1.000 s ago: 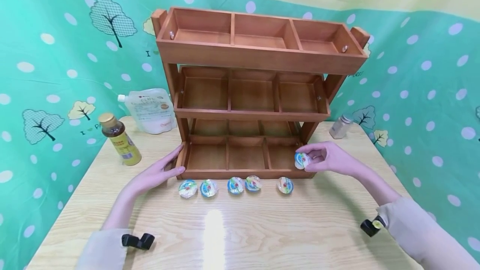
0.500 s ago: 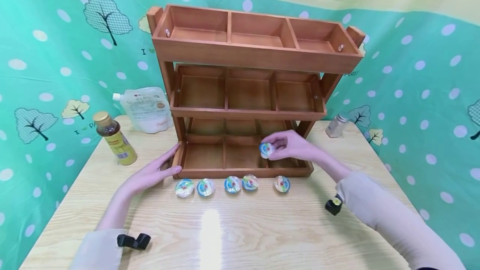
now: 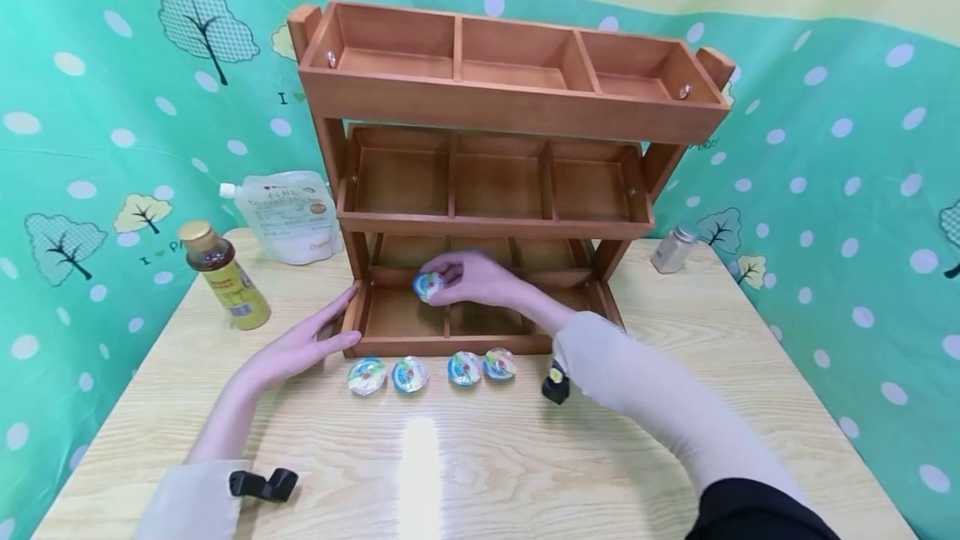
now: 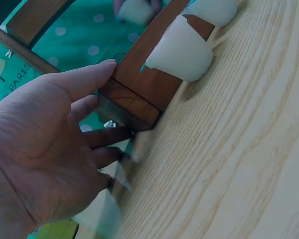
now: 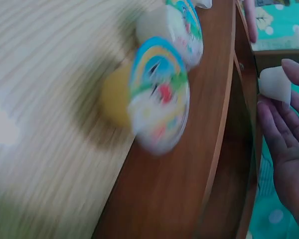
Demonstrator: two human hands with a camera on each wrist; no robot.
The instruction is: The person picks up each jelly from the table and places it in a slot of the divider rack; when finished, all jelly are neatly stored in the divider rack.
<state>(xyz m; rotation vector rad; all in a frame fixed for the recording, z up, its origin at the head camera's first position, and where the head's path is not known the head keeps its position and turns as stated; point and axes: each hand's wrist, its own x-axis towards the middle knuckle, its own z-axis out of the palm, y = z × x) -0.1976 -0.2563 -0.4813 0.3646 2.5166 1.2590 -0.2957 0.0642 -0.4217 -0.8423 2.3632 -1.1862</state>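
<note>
Wood-grain desk (image 3: 337, 473). My right hand (image 3: 474, 277) pinches a cup (image 3: 428, 286): blue-white lid (image 3: 428, 283) in head view, plain white side (image 5: 275, 84) in right wrist view. Left hand (image 3: 309, 346) relaxed, touching rack (image 3: 517, 113).

Centre of the pale wooden table (image 3: 337, 473) stands the brown three-tier wooden rack (image 3: 517, 111), teal white-dotted cloth (image 3: 825, 190) right behind it! Just before its bottom tray, four small round print-lidded cups (image 3: 410, 374) sit in a row, left to middle. Left hand (image 3: 300, 347) at that tray's left end; right hand (image 3: 476, 280) reaches over the tray, a white tapered cup (image 3: 428, 286) above the left compartment. Out left, the yellow-labelled brown bottle (image 3: 227, 277) stands before the white spouted pouch (image 3: 288, 219); out right, a small clear shaker (image 3: 673, 251).
</note>
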